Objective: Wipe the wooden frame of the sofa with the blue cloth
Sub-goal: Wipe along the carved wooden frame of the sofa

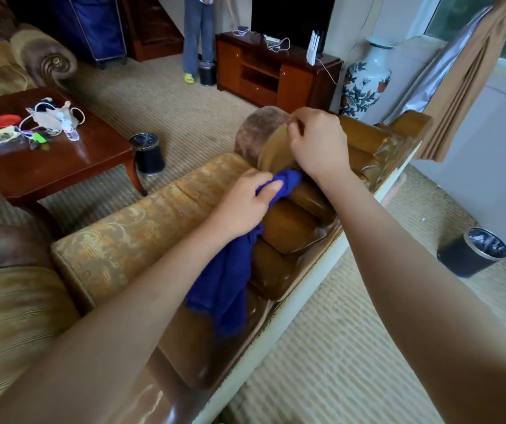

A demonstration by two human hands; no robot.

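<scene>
Blue cloth (224, 283): centre of frame, draped over the sofa's wooden frame (288, 228), top end bunched in left hand (242, 206), fingers closed on it. Right hand (319, 142): above, fingers curled at the frame's rounded edge; contact unclear. Tabletop (62, 154), upper left: clutter indistinct

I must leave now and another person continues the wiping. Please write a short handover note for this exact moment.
Left hand: grips the blue cloth, pressing its tip against the carved wooden frame on the sofa's back.
Right hand: rests on the frame's far end, holding no cloth.
Done: cannot tell how much is wiped.
Left: work the cloth along the frame, near end included.
</scene>
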